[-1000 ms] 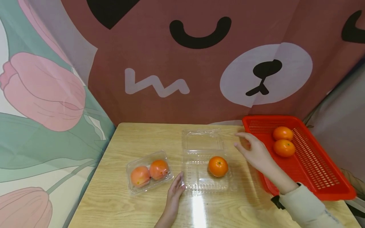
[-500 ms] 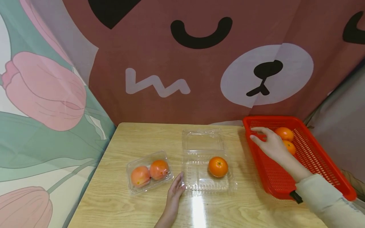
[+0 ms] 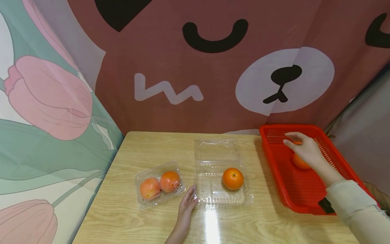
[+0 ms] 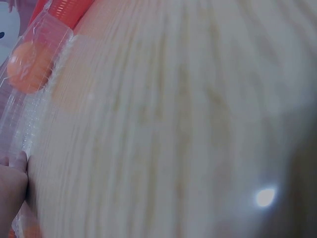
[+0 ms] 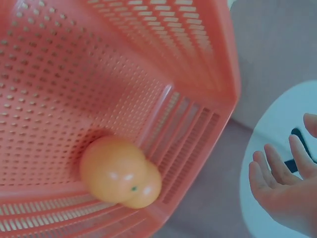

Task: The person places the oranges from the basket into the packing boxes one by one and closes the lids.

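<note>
Currently, the person's right hand hovers over the red plastic basket with its slatted, perforated walls, at the right of the table. Its grip holds nothing: the fingers are loosely bent, with a moderate gap between thumb and forefinger. Beneath it, near the basket's far end, lie two round, glossy oranges; in the right wrist view the larger-looking orange partly covers the other orange, while in the head view the hand hides much of both.

The left hand rests at the near left edge of a clear, ribbed plastic clamshell box, its fingertips touching the side; whether the thumb pinches the rim, I cannot tell. The box's lid lies folded back on the far side. A single bright orange fruit sits in the right half of the box.

Just left of that hand, a clear plastic pack set at a slant contains two reddish-orange round fruits side by side. Everything stands on a pale wood-grain table, before a brown cloth backdrop printed with a bear's face.
</note>
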Demonstrator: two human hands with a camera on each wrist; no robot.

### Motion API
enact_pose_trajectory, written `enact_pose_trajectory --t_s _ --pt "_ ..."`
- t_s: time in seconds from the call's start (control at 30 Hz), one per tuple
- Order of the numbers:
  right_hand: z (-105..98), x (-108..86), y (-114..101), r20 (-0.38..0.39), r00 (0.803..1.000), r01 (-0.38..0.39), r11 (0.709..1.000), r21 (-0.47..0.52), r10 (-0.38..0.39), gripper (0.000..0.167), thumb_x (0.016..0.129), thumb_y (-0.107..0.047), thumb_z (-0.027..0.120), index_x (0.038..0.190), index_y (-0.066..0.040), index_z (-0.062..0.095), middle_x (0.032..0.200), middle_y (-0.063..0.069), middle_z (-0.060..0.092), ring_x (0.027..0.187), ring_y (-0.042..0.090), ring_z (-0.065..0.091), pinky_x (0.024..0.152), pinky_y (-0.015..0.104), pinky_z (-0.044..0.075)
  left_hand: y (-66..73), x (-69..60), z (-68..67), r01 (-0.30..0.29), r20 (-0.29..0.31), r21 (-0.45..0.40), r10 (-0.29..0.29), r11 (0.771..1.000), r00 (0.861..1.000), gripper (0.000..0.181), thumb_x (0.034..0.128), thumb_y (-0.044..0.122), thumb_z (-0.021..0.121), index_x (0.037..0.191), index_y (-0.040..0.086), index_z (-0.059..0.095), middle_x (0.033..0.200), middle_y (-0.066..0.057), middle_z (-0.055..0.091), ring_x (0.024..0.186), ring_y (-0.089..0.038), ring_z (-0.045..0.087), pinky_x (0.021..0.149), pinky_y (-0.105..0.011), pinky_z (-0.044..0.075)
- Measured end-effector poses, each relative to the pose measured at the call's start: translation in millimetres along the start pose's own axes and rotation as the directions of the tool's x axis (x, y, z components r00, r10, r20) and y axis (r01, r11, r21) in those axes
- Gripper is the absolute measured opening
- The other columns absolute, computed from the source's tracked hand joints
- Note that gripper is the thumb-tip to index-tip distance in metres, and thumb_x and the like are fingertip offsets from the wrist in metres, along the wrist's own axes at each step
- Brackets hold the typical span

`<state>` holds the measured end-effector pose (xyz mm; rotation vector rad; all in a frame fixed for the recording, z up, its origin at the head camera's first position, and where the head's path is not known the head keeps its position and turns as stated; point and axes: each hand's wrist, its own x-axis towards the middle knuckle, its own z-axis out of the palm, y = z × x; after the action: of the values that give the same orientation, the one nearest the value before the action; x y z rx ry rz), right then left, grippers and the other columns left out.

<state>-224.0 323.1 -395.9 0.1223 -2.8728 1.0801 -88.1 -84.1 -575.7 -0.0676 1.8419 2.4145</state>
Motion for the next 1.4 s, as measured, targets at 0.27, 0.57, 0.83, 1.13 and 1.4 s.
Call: enact_pose_trajectory --t_s 0.27,0.57,0.83,1.13,1.4 --pt "-12.6 8.7 23.8 0.023 0.996 -0.091 0.996 -0.023 0.091 0.056 0.102 -0.037 0.052 0.136 0.008 0.049 0.136 0.038 0.046 0.118 0.055 0.045 0.093 0.070 0.038 0.7 0.7 -0.3 0.000 -0.002 0.001 0.000 1.000 1.000 0.055 0.1000 0.009 0.051 0.152 0.002 0.034 0.159 -0.012 0.028 0.148 -0.033 0.020 0.104 -0.010 0.027" --pt "-20.2 16.7 51.5 0.007 0.980 -0.200 0.980 -0.024 0.200 0.060 0.102 -0.038 0.051 0.135 0.013 0.048 0.130 0.038 0.050 0.106 0.050 0.054 0.072 0.038 0.050 0.1 1.9 -0.3 0.002 -0.007 0.008 -0.002 1.000 1.000 0.055 0.0998 0.008 0.050 0.152 0.001 0.034 0.159 -0.013 0.029 0.147 -0.034 0.021 0.104 -0.011 0.028" --pt "-20.0 16.2 74.4 -0.010 0.961 -0.278 0.960 0.020 0.278 0.061 0.102 -0.034 0.051 0.133 0.018 0.046 0.130 0.039 0.048 0.102 0.046 0.055 0.060 0.017 0.047 0.0 2.6 -0.3 -0.008 0.000 0.008 0.008 1.000 1.000 0.055 0.0998 0.008 0.051 0.151 0.000 0.034 0.159 -0.013 0.029 0.147 -0.033 0.021 0.104 -0.011 0.028" --pt "-18.5 13.8 90.3 -0.002 0.940 -0.340 0.940 0.036 0.340 0.066 0.100 -0.037 0.050 0.132 0.021 0.045 0.139 0.043 0.037 0.115 0.051 0.044 0.064 0.018 0.042 1.0 2.8 0.0 -0.008 -0.004 0.021 0.008 1.000 1.000 0.057 0.0988 0.011 0.053 0.151 0.000 0.034 0.158 -0.014 0.030 0.143 -0.018 0.030 0.105 -0.012 0.028" --pt "-15.5 10.3 97.1 -0.004 0.919 -0.394 0.919 0.002 0.394 0.063 0.099 -0.034 0.050 0.132 0.020 0.046 0.132 0.042 0.043 0.103 0.048 0.050 0.077 0.042 0.048 2.3 2.6 1.2 -0.026 0.003 0.008 0.026 1.000 1.000 0.056 0.0991 0.009 0.052 0.151 -0.002 0.033 0.158 -0.014 0.030 0.146 -0.027 0.026 0.105 -0.012 0.028"
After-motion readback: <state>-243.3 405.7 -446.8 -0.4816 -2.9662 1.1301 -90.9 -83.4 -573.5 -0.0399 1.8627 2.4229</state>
